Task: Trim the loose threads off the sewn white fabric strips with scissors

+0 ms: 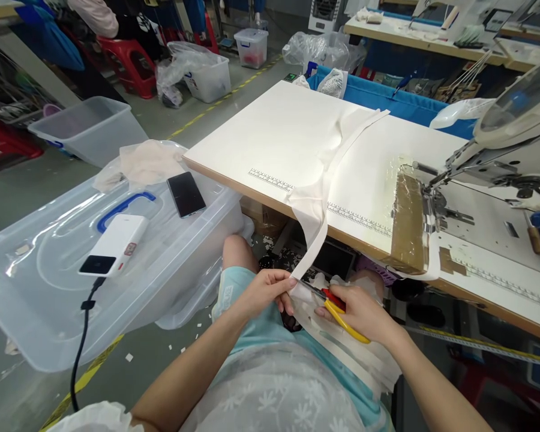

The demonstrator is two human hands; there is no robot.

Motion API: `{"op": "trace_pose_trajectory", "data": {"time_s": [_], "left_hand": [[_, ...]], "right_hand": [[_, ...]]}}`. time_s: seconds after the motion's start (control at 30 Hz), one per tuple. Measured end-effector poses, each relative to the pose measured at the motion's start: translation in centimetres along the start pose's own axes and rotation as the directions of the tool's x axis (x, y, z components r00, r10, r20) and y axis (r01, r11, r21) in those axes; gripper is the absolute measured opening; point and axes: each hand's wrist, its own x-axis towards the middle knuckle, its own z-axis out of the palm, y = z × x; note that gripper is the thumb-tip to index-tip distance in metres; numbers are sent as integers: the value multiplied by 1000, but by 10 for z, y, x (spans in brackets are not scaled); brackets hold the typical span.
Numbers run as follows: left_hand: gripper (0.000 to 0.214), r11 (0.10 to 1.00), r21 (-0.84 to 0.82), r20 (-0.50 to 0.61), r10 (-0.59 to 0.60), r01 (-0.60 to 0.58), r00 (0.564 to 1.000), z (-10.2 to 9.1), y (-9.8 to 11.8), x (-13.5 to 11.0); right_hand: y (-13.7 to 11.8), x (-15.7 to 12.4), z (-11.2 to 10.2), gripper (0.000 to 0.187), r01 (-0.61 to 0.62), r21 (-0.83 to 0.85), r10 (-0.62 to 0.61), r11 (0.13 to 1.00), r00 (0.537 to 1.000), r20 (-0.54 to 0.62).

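Observation:
A long white fabric strip (324, 180) hangs from the white sewing table (274, 132) down to my lap. My left hand (265, 291) pinches the strip's lower end just above my knees. My right hand (360, 312) is closed around yellow-and-red scissors (337, 306), whose blades meet the strip right beside my left fingers. More white fabric (342, 348) lies bunched on my lap under both hands.
A sewing machine (499, 150) stands on the table's right side. At my left a clear plastic bin lid (72, 288) carries a white power bank (114, 246) with a cable and a black phone (186, 194). Other bins and bags stand on the floor behind.

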Motion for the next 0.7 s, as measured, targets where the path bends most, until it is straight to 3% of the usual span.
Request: {"op": "trace_pose_trajectory", "data": {"time_s": [0.13,0.33,0.5,0.6,0.7], "left_hand": [[48,1000,-6,9,23,-22,1000,0,-2,1],[46,1000,5,29,3,-3,1000,-1,-5,3],[47,999,46,23,5,-6,1000,-2,-3,1],[46,982,187,21,18,-22,1000,-8,0,0],[50,894,432,-141,194,-116,971,-18,2,5]], "right_hand": [[1,0,1,63,-13,2,13,1000,1000,-25],[-6,2,-5,59,-3,-123,-1,992,1000,-31],[-6,7,-2,60,-4,-50,1,999,998,-57],[2,4,3,58,-11,-2,11,1000,995,-99],[10,-8,13,55,-22,80,33,997,989,-146]]}}
